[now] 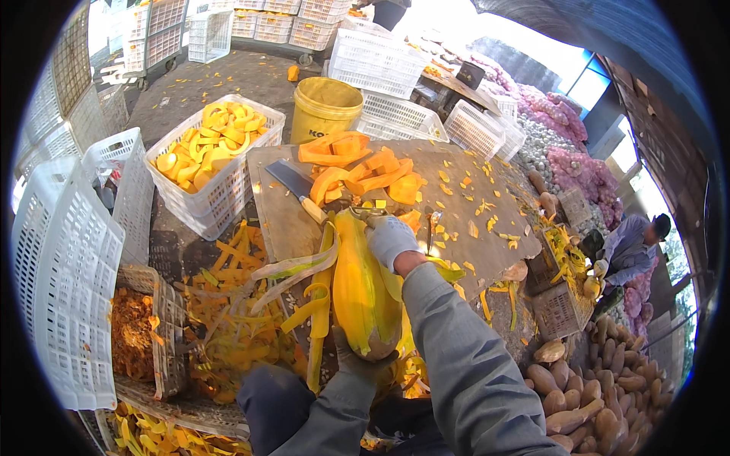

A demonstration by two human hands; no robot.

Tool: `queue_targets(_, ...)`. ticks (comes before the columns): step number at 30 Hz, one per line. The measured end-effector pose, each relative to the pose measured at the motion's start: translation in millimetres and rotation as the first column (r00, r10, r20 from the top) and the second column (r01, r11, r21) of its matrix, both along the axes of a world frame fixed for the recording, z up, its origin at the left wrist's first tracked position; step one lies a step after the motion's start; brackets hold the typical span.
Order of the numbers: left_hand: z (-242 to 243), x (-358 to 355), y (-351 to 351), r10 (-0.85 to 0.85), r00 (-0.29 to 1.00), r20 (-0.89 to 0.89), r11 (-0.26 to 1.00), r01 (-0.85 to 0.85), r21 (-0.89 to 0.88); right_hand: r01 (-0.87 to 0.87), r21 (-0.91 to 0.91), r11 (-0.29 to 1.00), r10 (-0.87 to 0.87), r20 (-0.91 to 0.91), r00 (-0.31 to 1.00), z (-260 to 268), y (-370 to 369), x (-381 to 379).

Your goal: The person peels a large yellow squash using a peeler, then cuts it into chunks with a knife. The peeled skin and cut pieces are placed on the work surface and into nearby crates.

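Observation:
A long, partly peeled pumpkin (pixel 359 285) lies lengthwise at the near edge of the work board. Its near end rests in my gloved left hand (pixel 362 356). My right hand (pixel 390 236), in a pale glove, is closed at the pumpkin's far end around a tool, probably a peeler (pixel 368 212), mostly hidden by the fingers. Strips of peel (pixel 320 302) hang at the pumpkin's left side. A cleaver (pixel 293 185) with a wooden handle lies just beyond, to the left. Cut orange pumpkin pieces (pixel 370 171) are heaped behind it.
Left of the board (pixel 279 228) stands a white crate (pixel 214 214) of cut pumpkin. A yellow bucket (pixel 327 108) stands behind the board. Peelings (pixel 245 319) cover the ground at left. Whole pumpkins (pixel 604 393) are piled at lower right; a person (pixel 630 251) sits beyond them.

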State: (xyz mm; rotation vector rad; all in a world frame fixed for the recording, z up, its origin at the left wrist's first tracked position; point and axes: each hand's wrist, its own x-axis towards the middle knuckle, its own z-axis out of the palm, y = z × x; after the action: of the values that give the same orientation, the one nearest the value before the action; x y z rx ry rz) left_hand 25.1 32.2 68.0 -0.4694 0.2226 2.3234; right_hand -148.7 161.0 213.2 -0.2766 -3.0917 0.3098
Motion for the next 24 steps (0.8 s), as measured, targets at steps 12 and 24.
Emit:
queue_targets(12, -11, 2, 8, 0.036, 0.998, -0.045, 0.994, -0.031, 0.107, -0.078, 0.090, 0.993, 0.053, 0.252, 0.966, -2, -7, 35)
queue_targets(24, -1, 2, 14, 0.085, 0.978, -0.189, 0.965, -0.034, 0.259, -0.036, 0.113, 0.993, 0.017, 0.161, 0.987, 16, -54, 217)
